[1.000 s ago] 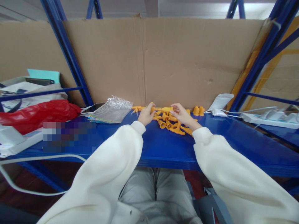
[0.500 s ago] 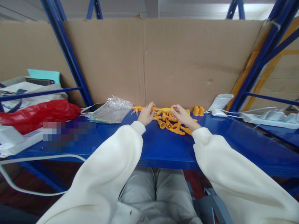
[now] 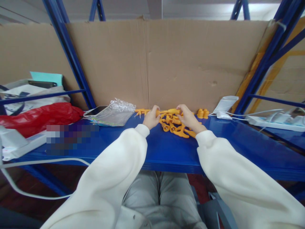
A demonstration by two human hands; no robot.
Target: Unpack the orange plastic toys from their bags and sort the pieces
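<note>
Both hands grip one long orange plastic piece (image 3: 169, 111) near the back of the blue shelf (image 3: 166, 149). My left hand (image 3: 151, 118) is closed round its left end. My right hand (image 3: 188, 117) pinches its right end. Beneath and between them lies a heap of several small orange plastic parts (image 3: 175, 127), some with flared round ends. Another orange part (image 3: 140, 111) lies just left of my left hand, and two stubby orange caps (image 3: 202, 113) stand to the right.
A crinkled clear plastic bag (image 3: 113, 112) and a phone (image 3: 94, 110) lie at the left, then a red bag (image 3: 35, 116). White packets and cables (image 3: 225, 108) and a power strip (image 3: 274, 122) lie at the right. Cardboard (image 3: 152, 63) backs the shelf.
Both hands drew slightly closer together along the long orange piece; my right hand's fingers rose over its right end. The view shifted a little rightward.
</note>
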